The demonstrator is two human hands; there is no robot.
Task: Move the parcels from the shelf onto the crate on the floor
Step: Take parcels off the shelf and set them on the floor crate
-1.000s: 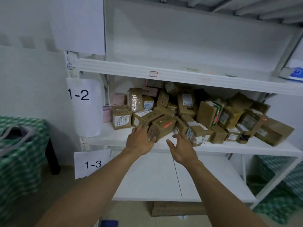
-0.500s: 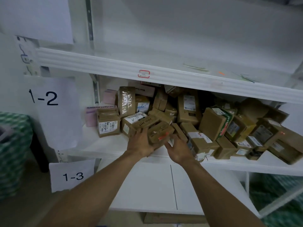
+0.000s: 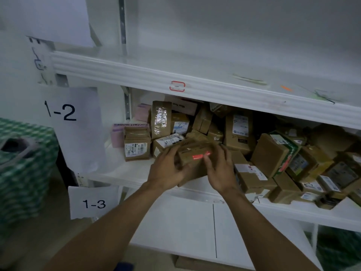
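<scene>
The white shelf [image 3: 121, 177] held a heap of cardboard parcels [image 3: 273, 153] from centre to three o'clock. I was at the pick-up: the red-marked parcel [image 3: 195, 155] sat at the front edge, my left hand [image 3: 168, 171] gripping its nine o'clock end, my right hand [image 3: 218, 173] clasping its three o'clock end, forearms outstretched. Next, I judged, I needed to lift it clear and lower it toward the unseen crate.

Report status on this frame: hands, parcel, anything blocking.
Left hand and right hand grip the red-marked parcel, one per side. Parcel at the shelf front edge. Other parcels crowd its right and rear.
</scene>
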